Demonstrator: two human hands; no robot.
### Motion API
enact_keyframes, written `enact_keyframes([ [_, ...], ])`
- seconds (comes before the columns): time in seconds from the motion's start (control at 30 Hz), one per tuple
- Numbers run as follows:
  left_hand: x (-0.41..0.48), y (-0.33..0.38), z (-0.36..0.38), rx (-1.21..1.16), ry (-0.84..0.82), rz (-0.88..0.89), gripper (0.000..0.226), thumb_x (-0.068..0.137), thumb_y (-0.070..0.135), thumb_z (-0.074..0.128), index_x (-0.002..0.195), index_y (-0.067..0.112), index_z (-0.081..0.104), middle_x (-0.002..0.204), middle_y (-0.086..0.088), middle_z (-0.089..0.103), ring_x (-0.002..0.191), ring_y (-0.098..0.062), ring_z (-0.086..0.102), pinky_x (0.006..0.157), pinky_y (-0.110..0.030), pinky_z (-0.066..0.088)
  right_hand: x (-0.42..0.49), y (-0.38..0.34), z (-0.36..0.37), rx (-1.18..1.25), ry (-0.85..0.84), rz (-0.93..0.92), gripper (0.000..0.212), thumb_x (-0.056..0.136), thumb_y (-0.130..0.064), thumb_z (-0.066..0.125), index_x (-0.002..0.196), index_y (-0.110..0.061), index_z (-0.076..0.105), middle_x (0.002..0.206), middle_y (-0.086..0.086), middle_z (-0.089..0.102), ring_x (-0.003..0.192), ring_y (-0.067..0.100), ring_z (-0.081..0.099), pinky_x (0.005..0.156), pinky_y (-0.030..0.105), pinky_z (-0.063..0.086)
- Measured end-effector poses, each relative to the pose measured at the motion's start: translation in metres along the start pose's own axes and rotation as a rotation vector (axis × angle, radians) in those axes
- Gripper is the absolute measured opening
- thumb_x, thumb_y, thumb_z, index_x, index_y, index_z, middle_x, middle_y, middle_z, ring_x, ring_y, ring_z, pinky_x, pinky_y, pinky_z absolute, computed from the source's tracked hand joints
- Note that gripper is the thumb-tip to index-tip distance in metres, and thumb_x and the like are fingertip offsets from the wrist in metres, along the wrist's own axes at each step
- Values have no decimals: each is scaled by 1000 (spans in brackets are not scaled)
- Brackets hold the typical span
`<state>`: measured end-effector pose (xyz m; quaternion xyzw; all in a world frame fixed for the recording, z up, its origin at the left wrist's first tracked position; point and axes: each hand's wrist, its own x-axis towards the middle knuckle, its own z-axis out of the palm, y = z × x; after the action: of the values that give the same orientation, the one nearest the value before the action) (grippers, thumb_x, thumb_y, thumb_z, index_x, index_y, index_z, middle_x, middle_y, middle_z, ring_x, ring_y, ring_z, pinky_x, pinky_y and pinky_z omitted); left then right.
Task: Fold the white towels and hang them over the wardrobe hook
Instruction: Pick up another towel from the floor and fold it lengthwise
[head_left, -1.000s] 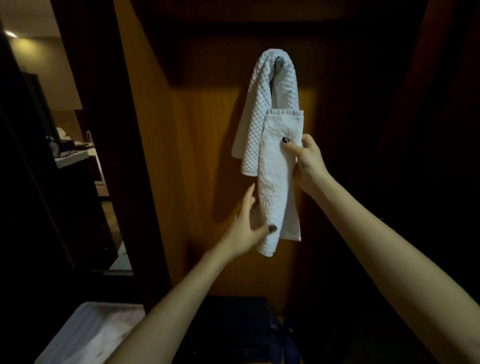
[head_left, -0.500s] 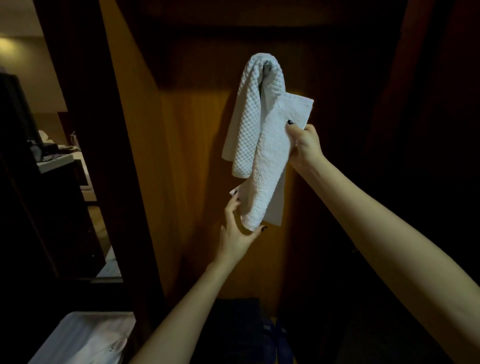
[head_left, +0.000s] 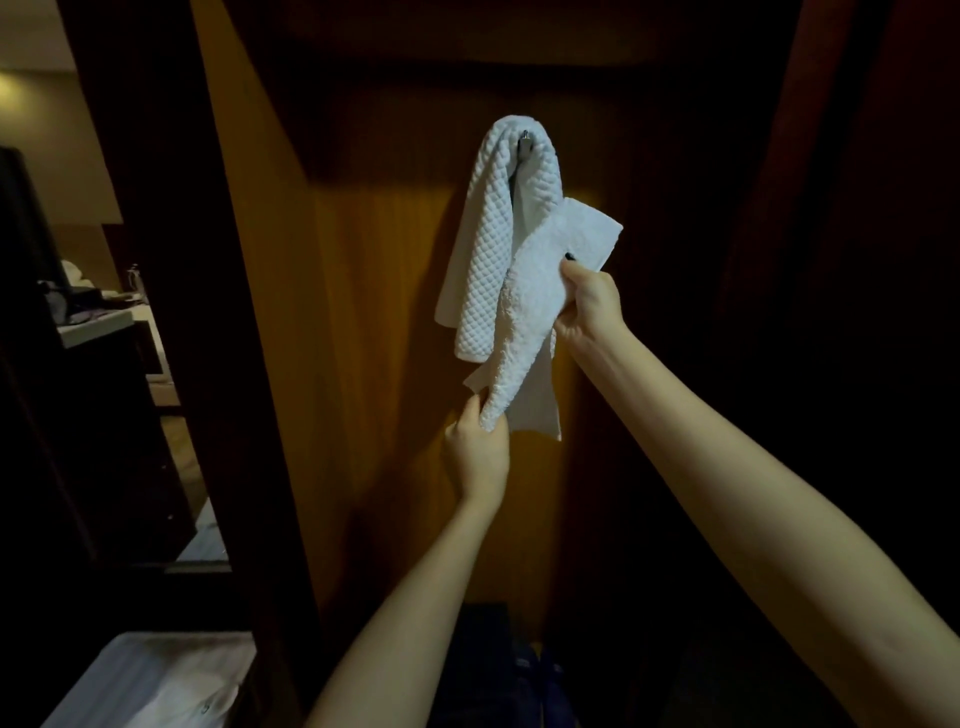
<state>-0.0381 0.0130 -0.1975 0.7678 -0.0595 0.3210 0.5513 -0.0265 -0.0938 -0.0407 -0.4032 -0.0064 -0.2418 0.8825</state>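
Note:
A white waffle-textured towel (head_left: 488, 244) hangs draped over a small metal hook (head_left: 525, 139) on the wardrobe's wooden back panel. In front of it, a second white towel (head_left: 535, 306), folded into a long strip, slants from upper right to lower left. My right hand (head_left: 589, 306) grips its upper part, thumb on the front. My left hand (head_left: 478, 447) pinches its lower end. The strip's top corner lies beside the hung towel, below the hook.
The wooden wardrobe side wall (head_left: 270, 322) stands at the left, a dark panel at the right. A white cloth surface (head_left: 150, 680) lies at the lower left. Dark slippers (head_left: 524, 670) sit on the wardrobe floor. A dim room with furniture shows far left.
My right hand has lifted the folded towel and tilted its top to the right. My left hand has gone from touching the lower part to pinching the lower end.

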Motion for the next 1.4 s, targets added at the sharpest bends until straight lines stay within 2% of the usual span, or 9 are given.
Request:
enact_keyframes([
  [0.23,2,-11,-25,-376,-15,-14,30,81,-6,65,108,5,67,92,3,65,86,-10,62,73,-15,48,9,-8,-14,-92,126,-99,41,88,5,53,129,7,44,125,24,58,101,33,66,64,34,59],
  [0.4,2,-20,-30,-556,-192,-195,26,82,-5,65,104,7,66,109,-9,61,100,-20,60,83,-17,49,11,-9,-23,47,140,-53,39,91,7,52,129,7,43,124,23,59,100,32,66,78,42,58],
  [0.5,-1,-22,-33,-524,-264,-100,25,88,-2,56,106,15,62,101,-1,65,96,-14,61,85,-35,50,6,-10,-19,73,74,-34,14,92,8,50,105,5,53,106,20,63,83,25,67,75,38,57],
  [0.67,0,-47,-46,-242,-578,-2,51,88,-10,50,118,31,53,130,-2,55,112,2,54,87,-20,46,-6,-25,-10,-85,-139,59,8,96,0,48,99,0,55,89,10,63,72,15,69,65,31,59],
  [0.8,18,-17,-60,-388,-528,-49,29,99,10,45,125,19,53,124,9,54,110,4,52,81,-4,43,-21,-17,1,-270,-312,95,14,98,-3,47,108,-1,56,94,8,66,78,15,69,66,28,59],
  [0.97,37,34,-62,-645,-601,-90,31,89,38,57,113,19,55,111,6,65,99,-1,64,80,-17,52,-34,0,11,-462,-412,138,26,94,-8,57,119,-2,53,107,11,67,91,21,68,73,32,60],
  [1.17,60,49,-69,-771,-500,-200,13,85,9,67,98,10,65,98,-7,72,90,-19,70,79,-33,54,-48,6,14,-616,-417,32,19,87,-8,69,84,-13,51,81,4,68,67,16,68,54,26,53],
  [1.3,70,46,-67,-838,-450,-270,23,84,5,68,106,5,63,103,-11,71,95,-22,70,80,-34,56,-53,18,2,-757,-376,-107,13,92,-20,66,91,-15,54,75,-2,65,57,5,62,48,19,46],
  [1.4,78,43,-64,-923,-423,-306,28,87,6,65,115,5,60,114,-13,67,104,-25,66,86,-36,55,-50,29,-19,-708,-329,-89,5,96,-19,58,98,-17,54,87,-1,65,67,5,64,59,21,49],
])
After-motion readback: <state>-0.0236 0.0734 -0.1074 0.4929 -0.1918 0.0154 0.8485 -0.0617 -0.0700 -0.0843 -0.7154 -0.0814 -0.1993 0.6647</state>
